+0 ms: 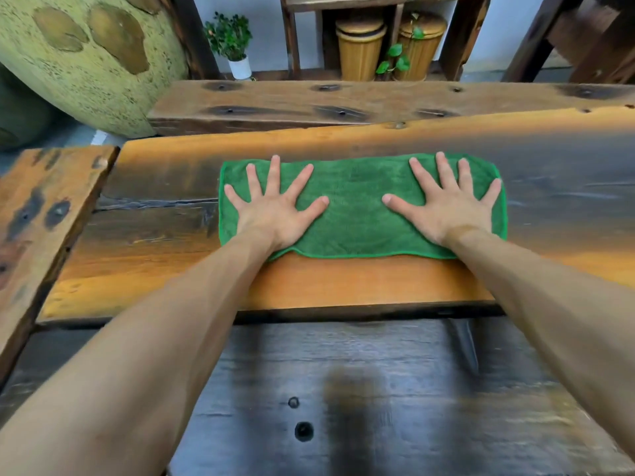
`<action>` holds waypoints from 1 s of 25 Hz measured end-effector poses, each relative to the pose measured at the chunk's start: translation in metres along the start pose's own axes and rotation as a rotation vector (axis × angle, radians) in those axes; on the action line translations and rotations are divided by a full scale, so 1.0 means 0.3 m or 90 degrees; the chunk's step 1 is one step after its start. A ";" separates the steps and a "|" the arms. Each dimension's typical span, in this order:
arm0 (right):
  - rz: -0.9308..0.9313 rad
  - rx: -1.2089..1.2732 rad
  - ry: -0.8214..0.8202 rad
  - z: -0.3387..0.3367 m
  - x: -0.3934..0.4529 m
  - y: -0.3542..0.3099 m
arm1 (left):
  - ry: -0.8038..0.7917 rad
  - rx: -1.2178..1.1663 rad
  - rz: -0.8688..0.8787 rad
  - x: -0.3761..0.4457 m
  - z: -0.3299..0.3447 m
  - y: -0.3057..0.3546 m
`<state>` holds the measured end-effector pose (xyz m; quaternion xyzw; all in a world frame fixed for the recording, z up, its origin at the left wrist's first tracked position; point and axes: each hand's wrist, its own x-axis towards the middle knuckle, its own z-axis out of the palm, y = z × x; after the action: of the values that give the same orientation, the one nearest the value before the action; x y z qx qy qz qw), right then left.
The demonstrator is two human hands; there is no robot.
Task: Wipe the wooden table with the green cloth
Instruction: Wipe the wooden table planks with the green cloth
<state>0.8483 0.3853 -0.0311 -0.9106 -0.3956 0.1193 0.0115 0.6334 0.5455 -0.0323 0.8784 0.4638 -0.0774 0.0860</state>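
Rough plank furniture fills the head view: the wooden table (343,286) runs left to right, orange and dark-stained, with a darker bench board nearer and another plank beyond its far edge. Far background: one small potted plant (231,42), two ribbed wooden bins (360,49) under a shelf, one large speckled green shape far left.

One green cloth (357,207) lies flat on the tabletop's middle, long axis left to right, parallel to the table's length. Two hands on it, none gripping: left hand (278,207) on the cloth's left end, right hand (446,207) on its right end, fingers straight and spread, palms pressed down. Both arms reach about equally far.

Judgement: wiping under way. Bare tabletop extends far to either side, so a stroke along the cloth's long axis seems likeliest.
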 end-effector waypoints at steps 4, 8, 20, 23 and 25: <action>-0.009 0.004 0.002 -0.032 0.140 -0.001 | 0.006 -0.012 0.009 0.147 -0.034 0.008; -0.018 0.006 -0.007 -0.059 0.269 0.000 | 0.003 -0.021 0.006 0.260 -0.059 0.023; -0.020 -0.001 0.017 -0.071 0.422 -0.004 | 0.024 -0.028 -0.001 0.396 -0.073 0.052; -0.024 -0.010 0.008 -0.060 0.403 -0.002 | 0.019 -0.032 0.003 0.374 -0.062 0.054; -0.031 -0.014 0.000 -0.060 0.374 -0.003 | 0.011 -0.031 -0.001 0.346 -0.060 0.062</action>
<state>0.9256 0.4683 -0.0368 -0.9006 -0.4191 0.1150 0.0042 0.7078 0.6223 -0.0358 0.8764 0.4668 -0.0582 0.1034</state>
